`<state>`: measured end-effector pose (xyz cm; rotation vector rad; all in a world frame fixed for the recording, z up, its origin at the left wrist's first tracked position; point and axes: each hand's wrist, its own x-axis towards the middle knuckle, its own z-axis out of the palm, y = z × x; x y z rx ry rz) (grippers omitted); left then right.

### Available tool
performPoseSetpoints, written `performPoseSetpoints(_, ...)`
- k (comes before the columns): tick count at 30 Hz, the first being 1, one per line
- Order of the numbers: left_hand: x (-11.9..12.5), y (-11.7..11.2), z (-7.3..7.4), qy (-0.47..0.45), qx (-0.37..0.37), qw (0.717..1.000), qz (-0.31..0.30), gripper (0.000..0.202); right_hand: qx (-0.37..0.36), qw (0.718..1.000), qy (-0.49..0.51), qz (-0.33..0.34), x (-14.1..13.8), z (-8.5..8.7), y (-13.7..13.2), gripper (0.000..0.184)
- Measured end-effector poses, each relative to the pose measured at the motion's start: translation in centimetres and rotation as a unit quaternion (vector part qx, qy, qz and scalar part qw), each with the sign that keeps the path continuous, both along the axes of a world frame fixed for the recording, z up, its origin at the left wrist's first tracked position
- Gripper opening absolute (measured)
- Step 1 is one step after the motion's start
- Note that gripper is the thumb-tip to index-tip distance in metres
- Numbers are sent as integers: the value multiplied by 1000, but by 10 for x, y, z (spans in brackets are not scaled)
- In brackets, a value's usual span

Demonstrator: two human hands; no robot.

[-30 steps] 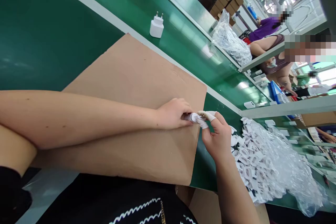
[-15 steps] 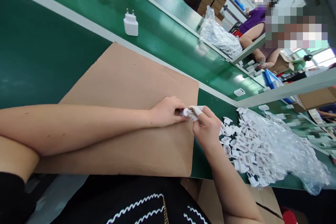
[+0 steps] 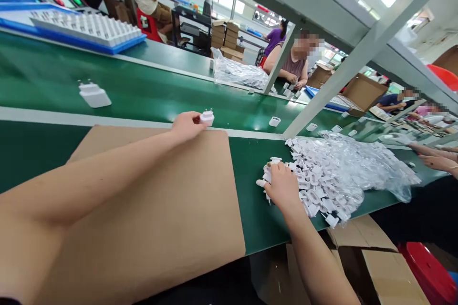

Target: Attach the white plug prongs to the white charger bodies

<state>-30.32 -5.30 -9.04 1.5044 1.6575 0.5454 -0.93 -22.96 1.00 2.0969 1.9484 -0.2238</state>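
Observation:
My left hand [image 3: 188,125] grips a white two-pin plug charger [image 3: 206,118] upright, pins up, just above the far edge of the brown cardboard sheet [image 3: 200,200]. Over the left end of a pile of white plastic plug parts [image 3: 313,176] is my right hand [image 3: 282,185], its thumb spread away from the fingers. White coverings show on its thumb and a fingertip. Some parts lie under those fingers; none is clearly held. Another white charger [image 3: 95,94] stands on the green belt to the left, pins up.
A clear plastic bag [image 3: 358,164] lies over the pile. Several white housings, one a charger [image 3: 275,121], sit along the belt. A slanted metal post [image 3: 322,97] rises at right. Beyond the belt are a blue tray [image 3: 118,47] and co-workers. Another person's hands [image 3: 438,158] show far right.
My hands have moved apart: the left carries the charger forward towards the belt, and the right has gone to the pile. The white cloth-like piece between them no longer shows. The view has tilted up.

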Motion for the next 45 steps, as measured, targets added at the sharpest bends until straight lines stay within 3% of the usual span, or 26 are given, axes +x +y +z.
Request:
performPoseSetpoints(3,-10,37,-16,96,19,995,31,36,-21,998,50,-25,5,-5,4,41)
performPoseSetpoints(6,-20,47,-27,149,-4,989,8,33,-11,994,106,-34,3,-6,12,42)
performPoseSetpoints(9,-25,41,-30,177,3,983,55,52,7,986,165,-9,-3,-6,21,41)
performPoseSetpoints(12,-14,32,-27,193,139,961,142,77,25,973,226,33,-13,-9,24,44)
performPoseSetpoints(14,5,32,-25,176,235,952,90,71,22,964,259,51,-19,-14,22,42)
performPoseSetpoints(16,34,39,-25,147,266,952,-21,58,9,959,277,63,-24,-19,18,37)
performPoseSetpoints(18,70,51,-30,110,240,955,-135,50,2,957,279,77,-28,-22,13,35)
performPoseSetpoints(20,112,64,-39,83,185,957,-208,54,5,958,272,94,-31,-24,9,34)
performPoseSetpoints(24,191,87,-55,87,114,960,-241,81,5,962,256,97,-36,-27,5,33)
performPoseSetpoints(26,216,92,-58,90,79,962,-244,76,-3,962,254,102,-37,-28,4,31)
performPoseSetpoints(28,226,92,-59,89,43,964,-245,61,-11,958,262,113,-36,-31,3,24)
performPoseSetpoints(30,222,87,-56,91,32,966,-240,49,-14,953,285,105,-33,-33,3,20)
performPoseSetpoints(33,195,67,-43,97,62,971,-211,41,-27,944,318,79,-28,-36,3,37)
performPoseSetpoints(36,148,36,-21,94,79,981,-153,38,-31,943,321,79,-25,-36,4,44)
performPoseSetpoints(40,76,-14,8,72,39,992,-97,39,12,929,366,44,-24,-34,7,42)
performPoseSetpoints(43,36,-52,18,44,-16,995,-89,39,57,903,425,-13,-21,-33,9,38)
performPoseSetpoints(45,23,-73,18,14,-44,995,-90,39,73,886,457,-35,-20,-33,11,38)
